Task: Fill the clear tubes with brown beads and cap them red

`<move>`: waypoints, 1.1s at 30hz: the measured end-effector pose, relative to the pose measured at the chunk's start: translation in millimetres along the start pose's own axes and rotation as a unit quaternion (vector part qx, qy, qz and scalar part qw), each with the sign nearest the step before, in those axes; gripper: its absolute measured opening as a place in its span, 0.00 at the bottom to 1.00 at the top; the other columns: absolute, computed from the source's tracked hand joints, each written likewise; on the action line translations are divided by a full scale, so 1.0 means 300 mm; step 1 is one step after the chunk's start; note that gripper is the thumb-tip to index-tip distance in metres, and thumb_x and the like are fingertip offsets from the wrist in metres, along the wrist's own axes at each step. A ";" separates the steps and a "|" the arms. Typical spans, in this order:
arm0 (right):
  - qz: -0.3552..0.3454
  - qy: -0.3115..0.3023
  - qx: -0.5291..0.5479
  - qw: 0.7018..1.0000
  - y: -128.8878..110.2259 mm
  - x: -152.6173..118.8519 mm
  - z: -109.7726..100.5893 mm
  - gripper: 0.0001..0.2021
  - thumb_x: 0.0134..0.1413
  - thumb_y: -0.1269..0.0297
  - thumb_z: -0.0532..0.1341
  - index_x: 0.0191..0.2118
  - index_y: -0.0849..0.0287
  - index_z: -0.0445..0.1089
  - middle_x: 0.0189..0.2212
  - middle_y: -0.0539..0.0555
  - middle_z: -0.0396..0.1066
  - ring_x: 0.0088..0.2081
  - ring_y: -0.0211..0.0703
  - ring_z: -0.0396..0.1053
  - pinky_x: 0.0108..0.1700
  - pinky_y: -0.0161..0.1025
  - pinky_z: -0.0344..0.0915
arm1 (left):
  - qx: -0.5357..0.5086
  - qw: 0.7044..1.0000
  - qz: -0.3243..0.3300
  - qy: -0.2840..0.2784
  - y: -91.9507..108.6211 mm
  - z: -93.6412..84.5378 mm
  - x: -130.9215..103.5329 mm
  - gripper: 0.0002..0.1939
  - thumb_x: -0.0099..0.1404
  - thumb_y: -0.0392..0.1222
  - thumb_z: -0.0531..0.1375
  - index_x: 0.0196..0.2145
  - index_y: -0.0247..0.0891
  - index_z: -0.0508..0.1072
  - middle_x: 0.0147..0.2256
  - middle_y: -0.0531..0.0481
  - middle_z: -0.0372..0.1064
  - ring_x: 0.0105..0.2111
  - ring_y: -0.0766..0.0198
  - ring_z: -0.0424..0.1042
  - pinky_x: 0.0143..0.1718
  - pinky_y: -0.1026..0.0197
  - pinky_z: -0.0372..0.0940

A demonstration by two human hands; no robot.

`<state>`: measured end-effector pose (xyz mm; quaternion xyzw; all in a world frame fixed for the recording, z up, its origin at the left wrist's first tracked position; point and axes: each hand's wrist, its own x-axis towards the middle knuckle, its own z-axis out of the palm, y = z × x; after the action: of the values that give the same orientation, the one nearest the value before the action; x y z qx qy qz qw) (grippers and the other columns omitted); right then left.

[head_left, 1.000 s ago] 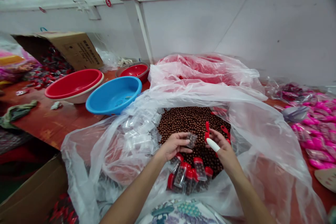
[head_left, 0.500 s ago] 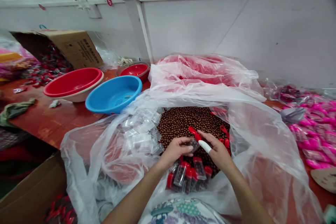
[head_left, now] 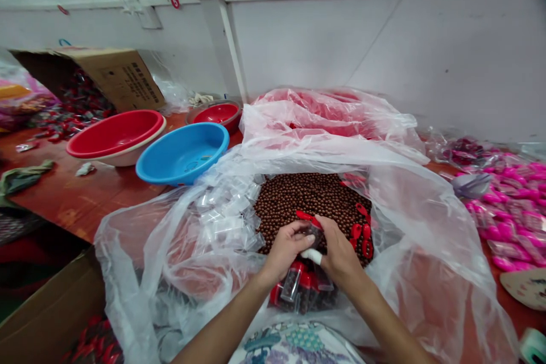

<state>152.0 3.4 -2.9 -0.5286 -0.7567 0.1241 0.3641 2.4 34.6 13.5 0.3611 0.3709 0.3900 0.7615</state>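
Note:
Over a heap of brown beads point(head_left: 294, 193), my left hand point(head_left: 285, 251) is closed around a small clear plastic container point(head_left: 316, 234). My right hand point(head_left: 341, 256) closes on the same container from the other side, its thumb in a white cover point(head_left: 312, 255). A red spoon-shaped piece point(head_left: 305, 215) lies across the container's top, under my right fingers; whether it is seated I cannot tell. Below my hands are several bead-filled containers with red caps point(head_left: 292, 281). Loose red pieces point(head_left: 362, 233) lie on the beads at right, and empty clear containers point(head_left: 226, 216) are piled at left.
Translucent plastic sheeting point(head_left: 426, 250) surrounds the heap. Beyond it sits a bag of red pieces point(head_left: 328, 114). A blue basin point(head_left: 183, 153), red basins point(head_left: 119, 131) and a tipped carton point(head_left: 119, 77) stand at left. Pink packets point(head_left: 520, 205) lie at right; an open box point(head_left: 55, 307) is lower left.
My right hand has moved left and down, bringing the red piece onto the container in my left hand. Its covered thumb now lies beneath the container.

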 end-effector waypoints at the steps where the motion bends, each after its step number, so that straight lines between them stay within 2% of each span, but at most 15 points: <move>1: 0.001 0.011 -0.005 1.000 -0.003 -0.002 0.005 0.33 0.49 0.63 0.61 0.60 0.60 0.47 0.52 0.63 0.60 0.54 0.53 0.59 0.53 0.51 0.61 | -0.010 1.000 -0.002 -0.001 0.001 0.002 -0.003 0.19 0.50 0.42 0.66 0.40 0.32 0.72 0.33 0.47 0.72 0.31 0.66 0.70 0.35 0.65 0.64; 3: -0.003 0.022 -0.017 1.000 -0.008 -0.005 0.008 0.31 0.50 0.63 0.59 0.59 0.59 0.49 0.50 0.62 0.63 0.51 0.51 0.62 0.51 0.51 0.62 | -0.044 0.998 -0.035 0.011 0.010 0.001 -0.005 0.18 0.55 0.50 0.61 0.38 0.32 0.72 0.33 0.45 0.72 0.29 0.66 0.70 0.31 0.66 0.63; 5: -0.027 0.025 -0.031 0.999 -0.014 -0.007 0.005 0.30 0.50 0.62 0.60 0.58 0.58 0.51 0.49 0.61 0.64 0.49 0.52 0.64 0.49 0.51 0.63 | -0.093 0.992 -0.088 0.015 0.026 0.002 -0.005 0.23 0.58 0.58 0.55 0.36 0.33 0.71 0.32 0.45 0.72 0.27 0.65 0.70 0.28 0.65 0.63; 7: -0.056 0.030 -0.050 0.997 -0.021 -0.009 0.002 0.29 0.48 0.59 0.60 0.57 0.58 0.54 0.47 0.61 0.65 0.48 0.52 0.64 0.48 0.51 0.63 | -0.137 0.984 -0.113 0.013 0.043 0.007 -0.006 0.24 0.59 0.60 0.52 0.33 0.34 0.71 0.30 0.46 0.72 0.27 0.65 0.70 0.29 0.64 0.64; 11: -0.096 0.026 -0.078 0.992 -0.038 -0.018 0.004 0.27 0.46 0.60 0.62 0.53 0.59 0.59 0.47 0.61 0.62 0.49 0.52 0.61 0.49 0.50 0.61 | -0.172 0.978 -0.116 0.025 0.047 0.024 -0.014 0.19 0.59 0.55 0.55 0.31 0.33 0.71 0.27 0.49 0.72 0.27 0.66 0.70 0.34 0.64 0.64; 14: -0.115 0.014 -0.077 0.990 -0.047 -0.030 0.011 0.26 0.47 0.64 0.61 0.54 0.59 0.57 0.46 0.61 0.62 0.48 0.51 0.60 0.50 0.52 0.58 | -0.171 0.978 -0.112 0.040 0.023 0.028 -0.023 0.14 0.57 0.49 0.58 0.30 0.33 0.71 0.25 0.51 0.71 0.24 0.68 0.69 0.34 0.64 0.63; 18: -0.086 0.046 -0.055 0.994 -0.047 -0.043 0.019 0.31 0.46 0.62 0.60 0.57 0.60 0.51 0.47 0.61 0.62 0.49 0.52 0.60 0.50 0.54 0.58 | -0.145 0.979 -0.143 0.014 0.000 0.024 -0.030 0.18 0.59 0.53 0.55 0.30 0.33 0.71 0.21 0.50 0.69 0.20 0.67 0.67 0.29 0.62 0.63; 21: -0.052 0.028 -0.080 0.995 -0.046 -0.043 0.016 0.36 0.45 0.57 0.61 0.59 0.61 0.48 0.49 0.63 0.60 0.50 0.55 0.59 0.51 0.55 0.56 | -0.127 0.984 -0.127 0.012 -0.001 0.030 -0.031 0.18 0.59 0.52 0.53 0.32 0.33 0.72 0.20 0.51 0.68 0.20 0.66 0.66 0.26 0.63 0.62; 24: -0.055 -0.003 -0.103 0.993 -0.048 -0.032 0.004 0.35 0.44 0.55 0.60 0.58 0.61 0.52 0.50 0.63 0.60 0.51 0.56 0.58 0.52 0.55 0.54 | -0.098 0.989 -0.105 0.022 -0.005 0.044 -0.031 0.18 0.59 0.52 0.53 0.34 0.33 0.71 0.19 0.52 0.66 0.19 0.66 0.65 0.24 0.64 0.60; 28: -0.095 -0.022 -0.116 0.988 -0.053 -0.013 -0.019 0.31 0.44 0.54 0.60 0.54 0.62 0.57 0.48 0.62 0.64 0.50 0.55 0.59 0.53 0.53 0.52 | -0.057 0.994 -0.089 0.038 -0.022 0.059 -0.033 0.19 0.58 0.53 0.53 0.41 0.36 0.69 0.18 0.56 0.63 0.17 0.69 0.61 0.20 0.67 0.56; 33: -0.118 -0.047 -0.112 0.986 -0.061 -0.004 -0.034 0.25 0.45 0.58 0.58 0.51 0.60 0.61 0.48 0.60 0.67 0.48 0.53 0.62 0.54 0.51 0.50 | -0.053 0.993 -0.083 0.058 -0.045 0.067 -0.047 0.21 0.57 0.52 0.53 0.46 0.39 0.64 0.18 0.58 0.59 0.16 0.71 0.58 0.18 0.68 0.52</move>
<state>146.3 -7.1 14.3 -0.4663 -0.8393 0.0196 0.2789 17.9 11.4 15.5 0.2649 0.4221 0.3653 0.7863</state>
